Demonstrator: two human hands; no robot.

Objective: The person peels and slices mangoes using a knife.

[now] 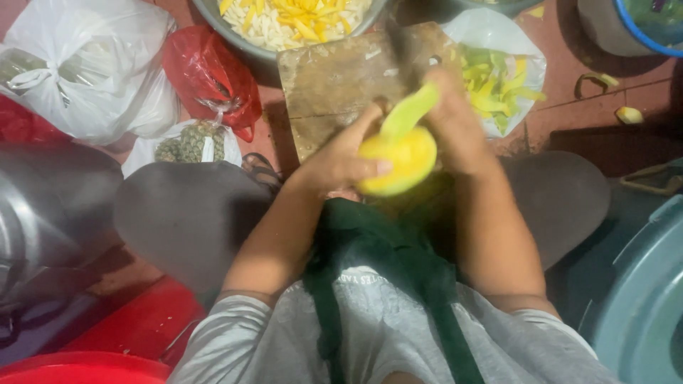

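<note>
Free room and obstacles. The worn wooden chopping board (341, 85) offers a bare patch just beyond the hands. Ahead, a grey metal basin of cut yellow fruit (284, 25) bounds it; rightward, a white plastic bag of green-yellow peelings (498, 78); leftward, a red plastic bag (210, 75) and a knotted white plastic bag (85, 71). Red floor (619, 85) lies open far right.

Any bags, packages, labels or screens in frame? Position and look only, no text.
White plastic bag: upper left, knotted, bulging.
Red plastic bag: right of the white one, crumpled.
Clear bag: below the red one, greenish knobbly contents.
White bag: upper right beside the wooden board, open, holding green-yellow peel strips.
No labels, signs or screens visible.
</note>
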